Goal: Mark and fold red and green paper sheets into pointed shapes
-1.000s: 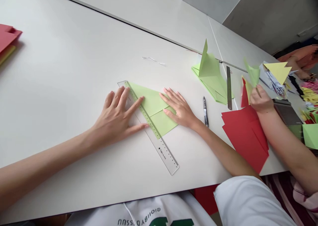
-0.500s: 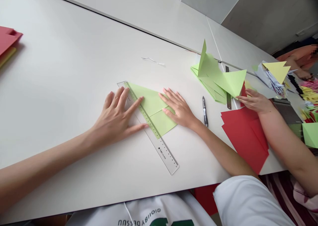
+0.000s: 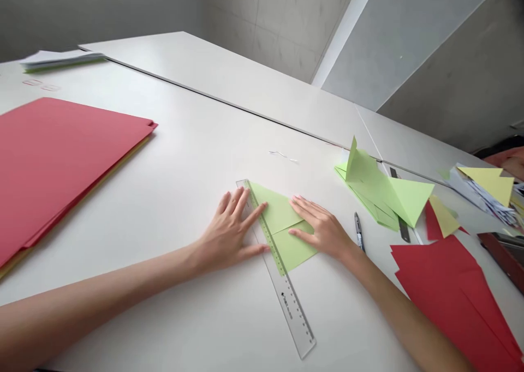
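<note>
A clear plastic ruler [image 3: 295, 312] lies slantwise over the left edge of a folded light green paper [image 3: 282, 211] on the white table. My left hand [image 3: 233, 227] presses on the ruler with its fingers spread, and the index fingertip reaches across onto the paper. My right hand [image 3: 321, 225] rests flat on the right side of the same paper, fingers stretched out. The paper's fold line shows between the hands. To the right of my right hand lies a pen [image 3: 359, 231].
Left is a stack of large red sheets [image 3: 73, 159] with yellow beneath. Folded green papers [image 3: 372, 189] stand back right, beside a dark metal ruler [image 3: 403, 227]. Red sheets [image 3: 458, 290] lie at the right. A white strip [image 3: 282, 155] lies beyond my hands.
The view has turned up and left, showing more of the red stack. The co-worker's hand at the right has left the view. My hands keep their places on the ruler and paper.
</note>
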The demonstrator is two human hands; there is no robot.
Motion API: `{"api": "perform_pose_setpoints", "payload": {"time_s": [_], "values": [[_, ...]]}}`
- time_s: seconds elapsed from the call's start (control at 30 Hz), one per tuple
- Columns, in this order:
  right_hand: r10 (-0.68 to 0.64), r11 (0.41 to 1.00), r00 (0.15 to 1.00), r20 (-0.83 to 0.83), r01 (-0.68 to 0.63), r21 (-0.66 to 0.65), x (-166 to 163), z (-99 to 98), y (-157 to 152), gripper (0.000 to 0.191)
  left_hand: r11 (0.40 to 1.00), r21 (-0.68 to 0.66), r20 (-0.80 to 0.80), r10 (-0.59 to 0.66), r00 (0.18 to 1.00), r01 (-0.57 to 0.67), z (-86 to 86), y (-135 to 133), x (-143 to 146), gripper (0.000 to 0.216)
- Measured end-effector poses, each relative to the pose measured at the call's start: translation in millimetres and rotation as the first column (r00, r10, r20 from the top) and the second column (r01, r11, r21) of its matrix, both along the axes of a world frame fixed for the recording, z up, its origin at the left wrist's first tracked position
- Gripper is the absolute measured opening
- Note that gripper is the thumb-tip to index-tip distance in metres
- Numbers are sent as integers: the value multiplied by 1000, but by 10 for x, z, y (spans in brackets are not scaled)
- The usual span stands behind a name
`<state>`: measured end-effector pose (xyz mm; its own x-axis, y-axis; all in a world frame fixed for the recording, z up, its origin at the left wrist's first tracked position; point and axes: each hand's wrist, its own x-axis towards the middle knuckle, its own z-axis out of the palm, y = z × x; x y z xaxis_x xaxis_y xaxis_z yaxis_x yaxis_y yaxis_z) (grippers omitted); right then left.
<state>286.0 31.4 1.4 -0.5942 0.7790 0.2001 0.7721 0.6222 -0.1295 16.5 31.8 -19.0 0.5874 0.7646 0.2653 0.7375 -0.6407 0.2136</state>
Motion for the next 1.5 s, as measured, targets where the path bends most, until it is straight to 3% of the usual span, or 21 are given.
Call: {"api": "perform_pose_setpoints", "payload": {"time_s": [0.13, 0.3, 0.63, 0.87, 0.97, 1.1, 1.27, 1.37, 1.5], "values": [[117, 991, 993, 26, -118, 68, 57, 97, 66, 49, 999, -27, -35, 19, 999, -20, -20, -13, -4, 96], [114, 986, 993, 26, -116, 120, -31, 57, 109, 55, 999, -23, -43, 41, 998, -42, -60, -21, -5, 108], [-47, 995, 989, -143, 59, 80, -391, -30, 163, 65, 999, 10, -24, 46, 999, -46, -91, -20, -15, 114], [-272, 956, 943, -192, 287, 57, -395, 22, 427, 39, 999, 11, -29, 32, 999, -31, -99, -10, -16, 113], [-305, 944, 930, -203, 323, 63, -385, 23, 570, 37, 1000, 14, -30, 28, 999, -27, -99, -11, -24, 113], [-230, 965, 950, -212, 251, 75, -357, -6, 616, 47, 999, 20, -26, 28, 999, -27, -108, -13, -27, 112], [33, 991, 985, -170, -11, 131, -285, -70, 454, 76, 999, 25, -19, 27, 999, -26, -117, -15, -20, 113], [143, 978, 982, -122, -122, 167, -250, -122, 375, 75, 999, 29, -17, 27, 999, -27, -115, -16, -19, 112], [185, 962, 979, -84, -163, 217, -242, -178, 350, 72, 999, 35, -20, 29, 999, -29, -115, -14, -21, 112]]}}
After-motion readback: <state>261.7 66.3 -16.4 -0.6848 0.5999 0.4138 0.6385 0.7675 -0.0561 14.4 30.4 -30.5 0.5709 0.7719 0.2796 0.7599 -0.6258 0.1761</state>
